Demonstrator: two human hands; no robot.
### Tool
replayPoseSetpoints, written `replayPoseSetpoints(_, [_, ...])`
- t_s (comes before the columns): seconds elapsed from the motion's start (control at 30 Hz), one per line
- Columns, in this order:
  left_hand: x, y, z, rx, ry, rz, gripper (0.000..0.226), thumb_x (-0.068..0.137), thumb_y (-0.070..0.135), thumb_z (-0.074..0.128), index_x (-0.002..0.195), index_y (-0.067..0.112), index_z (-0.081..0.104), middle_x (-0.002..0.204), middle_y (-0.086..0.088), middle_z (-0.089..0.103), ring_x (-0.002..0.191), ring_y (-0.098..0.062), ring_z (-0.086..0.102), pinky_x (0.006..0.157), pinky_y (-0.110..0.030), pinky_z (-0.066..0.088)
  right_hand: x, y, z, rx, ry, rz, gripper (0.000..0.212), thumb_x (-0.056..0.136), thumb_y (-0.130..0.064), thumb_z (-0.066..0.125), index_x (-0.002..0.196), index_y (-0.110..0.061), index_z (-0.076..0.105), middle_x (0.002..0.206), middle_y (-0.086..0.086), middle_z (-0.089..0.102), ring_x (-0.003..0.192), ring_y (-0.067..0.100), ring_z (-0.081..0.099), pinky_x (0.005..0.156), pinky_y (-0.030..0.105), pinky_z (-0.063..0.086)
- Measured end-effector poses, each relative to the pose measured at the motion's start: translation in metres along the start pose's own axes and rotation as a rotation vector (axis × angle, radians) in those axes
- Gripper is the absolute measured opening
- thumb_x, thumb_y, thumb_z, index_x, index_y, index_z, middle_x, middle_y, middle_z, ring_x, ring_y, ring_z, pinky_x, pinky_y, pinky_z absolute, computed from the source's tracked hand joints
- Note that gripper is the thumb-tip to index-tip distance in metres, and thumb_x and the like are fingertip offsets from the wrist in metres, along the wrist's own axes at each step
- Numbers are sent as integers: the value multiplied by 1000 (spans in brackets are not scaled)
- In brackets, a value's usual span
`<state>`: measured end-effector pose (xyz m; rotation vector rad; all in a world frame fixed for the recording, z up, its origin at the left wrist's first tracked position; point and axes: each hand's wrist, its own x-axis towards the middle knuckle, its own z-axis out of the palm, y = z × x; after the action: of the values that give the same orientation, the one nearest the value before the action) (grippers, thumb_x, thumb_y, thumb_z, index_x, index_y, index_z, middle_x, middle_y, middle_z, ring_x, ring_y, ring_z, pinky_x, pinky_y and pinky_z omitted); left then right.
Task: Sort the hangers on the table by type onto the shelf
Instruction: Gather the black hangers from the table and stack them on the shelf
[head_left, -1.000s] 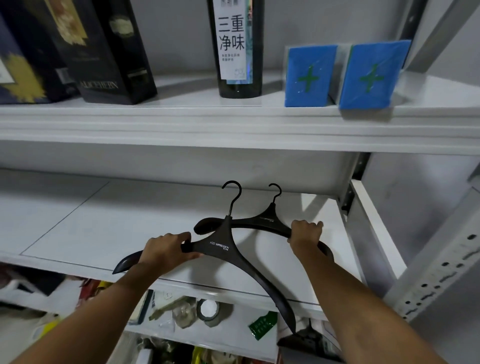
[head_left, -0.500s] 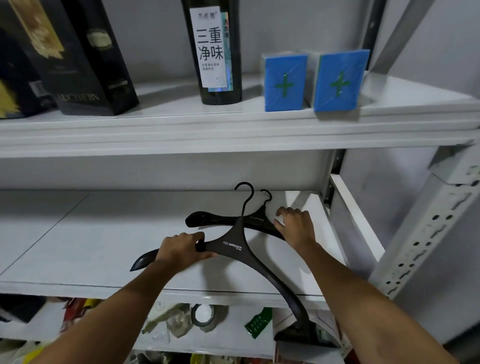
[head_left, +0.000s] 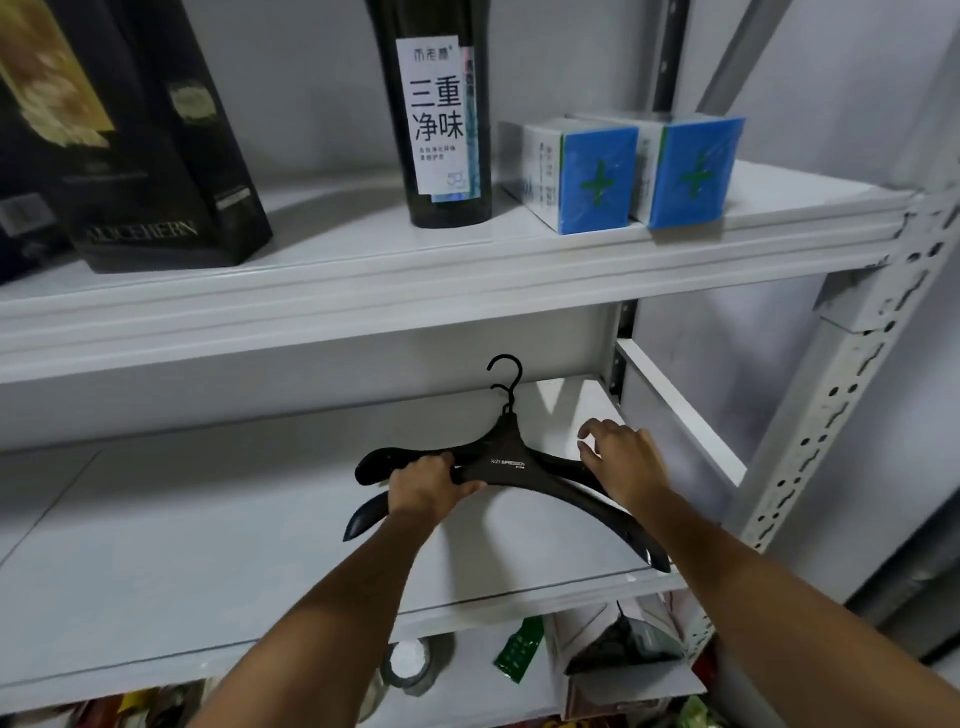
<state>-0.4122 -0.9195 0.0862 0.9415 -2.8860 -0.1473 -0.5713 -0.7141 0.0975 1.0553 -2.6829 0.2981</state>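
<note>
While both forearms reach in over the front edge of the white shelf board (head_left: 208, 545), a green packet (head_left: 519, 649) lies on the level below the wrists. Just ahead, the left hand (head_left: 426, 486) has its fingers curled round the left arm of a black plastic coat hanger with small white lettering (head_left: 506, 457), gripping close to the neck. That hanger's blunt tip sticks out down and to the left of the knuckles. A second black hanger (head_left: 376, 465) lies beneath it on the board, nearly aligned, its left tip just beyond the left hand. The right hand (head_left: 626, 462) hovers over the hangers' right arms with fingers loosely spread, holding nothing; whether it touches them I cannot tell. Both hooks point away from the hands. Beyond and above the hands, on the upper level, stand a dark bottle with a white label (head_left: 441, 130), two blue-faced boxes (head_left: 597, 176) and a black carton (head_left: 156, 156).
</note>
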Motion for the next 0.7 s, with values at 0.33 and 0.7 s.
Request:
replayPoseSetpoints(0.33, [20, -7, 29, 196, 54, 167, 61, 86, 62, 48, 124, 14, 56, 133, -4, 44, 129, -22, 35, 105, -35, 29, -11, -14, 10, -86, -173, 41, 40, 96, -47, 43, 128, -24, 51, 124, 2, 55, 117, 23, 48, 94, 34, 36])
replayPoseSetpoints(0.7, [29, -34, 30, 287, -180, 165, 91, 86, 71, 35, 151, 11, 10, 159, -7, 12, 147, -25, 7, 120, -41, 4, -19, -24, 33, -270, -361, -29, 66, 93, -48, 52, 145, -14, 29, 140, 11, 41, 129, 31, 38, 110, 41, 25])
